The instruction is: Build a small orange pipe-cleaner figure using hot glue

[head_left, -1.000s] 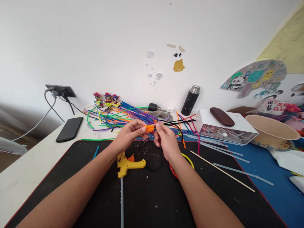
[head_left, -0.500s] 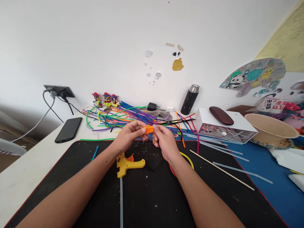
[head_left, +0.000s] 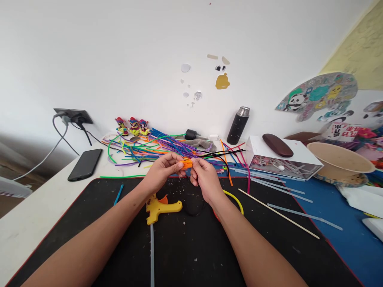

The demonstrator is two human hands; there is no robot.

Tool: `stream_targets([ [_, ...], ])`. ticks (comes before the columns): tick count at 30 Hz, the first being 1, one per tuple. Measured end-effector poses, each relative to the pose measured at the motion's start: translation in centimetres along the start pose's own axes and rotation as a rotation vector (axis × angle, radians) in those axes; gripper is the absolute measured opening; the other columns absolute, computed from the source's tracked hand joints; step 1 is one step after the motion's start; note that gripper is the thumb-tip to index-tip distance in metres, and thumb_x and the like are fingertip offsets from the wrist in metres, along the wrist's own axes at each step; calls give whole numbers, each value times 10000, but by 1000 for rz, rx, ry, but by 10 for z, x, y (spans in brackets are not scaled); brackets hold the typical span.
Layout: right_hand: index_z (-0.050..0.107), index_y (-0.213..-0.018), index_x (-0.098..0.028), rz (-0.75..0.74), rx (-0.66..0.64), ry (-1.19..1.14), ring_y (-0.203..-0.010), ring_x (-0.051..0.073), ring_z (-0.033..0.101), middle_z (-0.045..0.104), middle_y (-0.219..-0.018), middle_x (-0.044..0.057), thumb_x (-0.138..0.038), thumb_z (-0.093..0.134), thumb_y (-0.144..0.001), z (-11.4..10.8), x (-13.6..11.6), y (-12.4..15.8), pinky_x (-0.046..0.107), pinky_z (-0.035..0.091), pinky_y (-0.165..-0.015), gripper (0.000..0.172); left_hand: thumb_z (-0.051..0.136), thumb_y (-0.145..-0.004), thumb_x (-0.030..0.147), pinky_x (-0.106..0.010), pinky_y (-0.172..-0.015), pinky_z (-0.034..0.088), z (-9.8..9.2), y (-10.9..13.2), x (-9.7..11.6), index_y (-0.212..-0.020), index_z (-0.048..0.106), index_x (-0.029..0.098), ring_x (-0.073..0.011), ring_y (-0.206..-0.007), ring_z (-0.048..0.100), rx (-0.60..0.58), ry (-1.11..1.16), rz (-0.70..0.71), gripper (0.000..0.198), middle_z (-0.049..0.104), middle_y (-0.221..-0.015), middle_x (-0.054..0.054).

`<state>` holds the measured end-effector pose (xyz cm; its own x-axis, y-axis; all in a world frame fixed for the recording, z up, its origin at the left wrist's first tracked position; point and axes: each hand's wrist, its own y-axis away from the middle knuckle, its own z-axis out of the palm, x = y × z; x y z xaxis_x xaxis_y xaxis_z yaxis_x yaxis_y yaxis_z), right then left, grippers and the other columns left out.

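Observation:
My left hand and my right hand meet above the far edge of a black mat. Both pinch a small orange pipe-cleaner piece between their fingertips. A black pipe cleaner trails off to the right from by my right hand's fingers. Just below the hands a yellow glue gun lies on the mat with a clear glue stick in its back. A yellow and red ring lies partly hidden under my right wrist.
A pile of coloured pipe cleaners lies behind the hands, with small figurines. A black phone is at the left, a dark flask and a white box at the right. A wooden skewer and clear glue sticks lie on the mat's right.
My right hand has closed in a little toward the left hand on the orange piece. The camera view has shifted slightly.

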<state>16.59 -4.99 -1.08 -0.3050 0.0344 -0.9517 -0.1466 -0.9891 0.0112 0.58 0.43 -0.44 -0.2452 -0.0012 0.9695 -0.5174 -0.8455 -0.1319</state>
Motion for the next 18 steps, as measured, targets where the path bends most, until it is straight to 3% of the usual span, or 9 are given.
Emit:
stream_targets([
  [9,577,-819,-208,5,15,-6,-364,71,421,509,-551,-76,-702,691,-859,2,-6,4,209,270,-371,508,882,-792,415,-294,-697,577,1,0,2,-944,661,171,-157,-681,698,75,-62,91,363,738,-795,-17],
  [14,583,-835,-216,-41,-25,46,-364,82,418,494,-536,-80,-694,679,-877,4,-2,5,218,301,-366,489,859,-814,426,-315,-748,588,8,4,4,-971,657,182,-174,-753,704,30,-143,101,354,729,-823,-19],
  [18,601,-835,-214,-100,28,119,-368,89,412,435,-497,-97,-674,684,-877,4,-3,5,221,322,-371,469,850,-828,426,-310,-751,587,11,5,4,-1025,634,188,-167,-751,701,21,-114,89,377,723,-842,-13],
])
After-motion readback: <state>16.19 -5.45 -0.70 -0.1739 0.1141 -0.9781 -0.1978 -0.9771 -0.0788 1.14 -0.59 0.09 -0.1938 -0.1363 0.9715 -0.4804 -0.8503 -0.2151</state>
